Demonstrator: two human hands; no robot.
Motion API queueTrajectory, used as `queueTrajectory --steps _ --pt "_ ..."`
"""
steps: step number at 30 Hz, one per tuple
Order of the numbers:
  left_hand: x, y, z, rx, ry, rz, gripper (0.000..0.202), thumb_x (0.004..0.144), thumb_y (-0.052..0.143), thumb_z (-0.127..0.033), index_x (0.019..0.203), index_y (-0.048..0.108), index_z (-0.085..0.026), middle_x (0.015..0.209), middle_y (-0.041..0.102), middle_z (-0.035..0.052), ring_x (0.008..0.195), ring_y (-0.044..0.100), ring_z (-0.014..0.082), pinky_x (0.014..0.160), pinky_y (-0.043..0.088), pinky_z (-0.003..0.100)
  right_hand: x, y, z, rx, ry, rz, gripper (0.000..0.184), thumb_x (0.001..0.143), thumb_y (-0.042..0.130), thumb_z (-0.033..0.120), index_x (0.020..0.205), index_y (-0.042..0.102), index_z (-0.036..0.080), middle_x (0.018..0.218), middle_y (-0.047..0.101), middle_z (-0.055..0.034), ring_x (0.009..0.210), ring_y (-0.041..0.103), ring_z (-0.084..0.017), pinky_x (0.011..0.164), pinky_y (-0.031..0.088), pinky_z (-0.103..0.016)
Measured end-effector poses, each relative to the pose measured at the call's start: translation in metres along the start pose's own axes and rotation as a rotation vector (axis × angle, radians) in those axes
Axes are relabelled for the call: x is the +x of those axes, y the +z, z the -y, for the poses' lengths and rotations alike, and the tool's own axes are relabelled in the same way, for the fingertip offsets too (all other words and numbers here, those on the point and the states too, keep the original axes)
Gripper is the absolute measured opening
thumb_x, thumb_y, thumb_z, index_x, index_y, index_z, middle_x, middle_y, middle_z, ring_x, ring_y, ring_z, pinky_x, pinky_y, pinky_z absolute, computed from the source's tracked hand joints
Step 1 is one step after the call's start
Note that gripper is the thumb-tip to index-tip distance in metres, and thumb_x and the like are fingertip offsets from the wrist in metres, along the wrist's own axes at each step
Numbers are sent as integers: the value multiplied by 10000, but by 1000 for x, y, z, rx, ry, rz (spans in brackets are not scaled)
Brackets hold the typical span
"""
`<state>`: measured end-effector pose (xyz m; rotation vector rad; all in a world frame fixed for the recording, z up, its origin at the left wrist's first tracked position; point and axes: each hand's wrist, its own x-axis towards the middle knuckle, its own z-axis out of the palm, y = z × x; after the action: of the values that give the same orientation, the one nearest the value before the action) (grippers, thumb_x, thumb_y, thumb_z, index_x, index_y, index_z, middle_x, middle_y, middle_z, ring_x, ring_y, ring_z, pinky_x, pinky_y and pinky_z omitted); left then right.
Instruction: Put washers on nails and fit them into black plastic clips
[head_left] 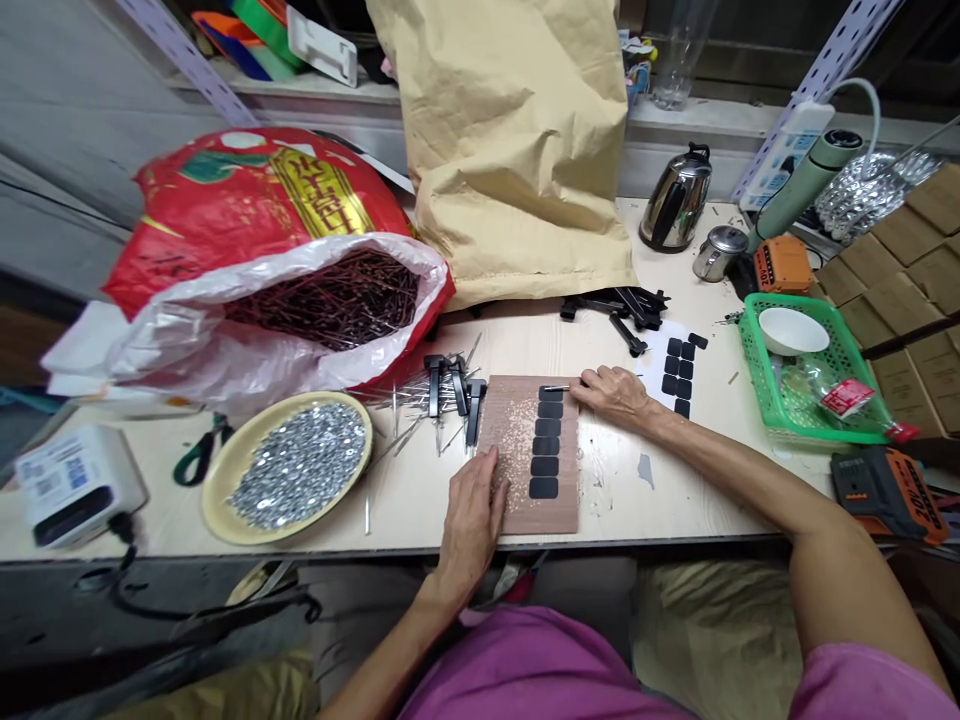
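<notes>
A brown board (506,515) lies flat near the table's front edge, with a column of several black rounded patches (546,445) and pale specks on it. My left hand (471,520) rests at the board's lower left edge, its fingers stretched out. At the upper right corner, my right hand (616,392) has its fingers pinched at the end of a thin silver metal pin (555,388), which lies across the topmost patch. Black plastic clips (454,385) and loose thin metal rods (405,437) lie left of the board. A white sheet (654,368) with more black patches is to the right.
A yellow bowl of small silver pieces (300,465) stands left, below a red bag of dark thin rods (322,300). Behind are a large paper sack (517,150) and more black clips (622,308). A kettle (677,200), green basket (817,432) and orange-black battery (889,490) stand right.
</notes>
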<state>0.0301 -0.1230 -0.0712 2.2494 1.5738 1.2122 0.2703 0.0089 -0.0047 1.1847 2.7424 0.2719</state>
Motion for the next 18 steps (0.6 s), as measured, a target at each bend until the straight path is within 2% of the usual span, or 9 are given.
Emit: queueTrajectory --steps 6,8,10,12,13,15,16,18 --pt "-1 2 -1 -1 7 -10 522 921 440 -187 1426 311 -213 1158 627 136 1075 582 247 899 485 415 2 -1 -4 -15 7 14 429 967 163 64 1006 576 174 814 615 -52 614 461 -116 513 293 -268" --pt "-1 1 -2 -12 -3 -2 488 924 438 -207 1403 344 -205 1168 624 136 1081 578 248 908 476 418 -4 -2 4 34 -20 -2 379 977 204 98 996 575 170 807 614 -49 598 447 -110 503 297 -258" --pt "2 -2 -3 -29 -17 5 424 926 440 -227 1348 409 -194 1141 633 128 1061 582 241 896 476 405 -16 -10 22 135 -128 -17 318 986 261 160 967 578 178 779 607 -36 575 429 -104 480 288 -243" --pt "9 -8 1 -19 -55 -6 311 933 429 -247 1227 511 -183 1047 656 110 985 596 227 847 483 376 -37 -26 52 298 -253 -9 299 986 290 207 923 582 198 741 592 -16 563 424 -102 463 277 -233" --pt "14 -12 4 13 -87 -19 257 938 419 -258 1136 562 -178 982 661 102 928 599 221 812 484 362 -50 -37 69 414 -268 -1 325 986 270 203 890 581 203 713 581 -11 557 428 -103 461 276 -232" --pt "27 -18 13 134 -172 -39 250 941 406 -296 937 622 -170 859 650 97 826 583 224 742 471 350 -76 -60 104 700 -141 106 364 990 223 209 874 568 206 741 577 -19 596 465 -108 492 311 -233" --pt "35 -20 18 209 -213 -26 289 940 403 -323 852 630 -167 814 637 102 791 571 234 712 462 352 -87 -70 120 899 -48 201 359 994 235 274 830 547 205 739 567 -16 600 471 -109 504 330 -230" --pt "51 -21 27 325 -286 48 358 933 391 -377 786 636 -161 790 622 122 792 563 266 678 446 362 -102 -76 150 1409 123 584 331 978 301 399 806 510 208 689 541 13 541 456 -90 490 349 -206"
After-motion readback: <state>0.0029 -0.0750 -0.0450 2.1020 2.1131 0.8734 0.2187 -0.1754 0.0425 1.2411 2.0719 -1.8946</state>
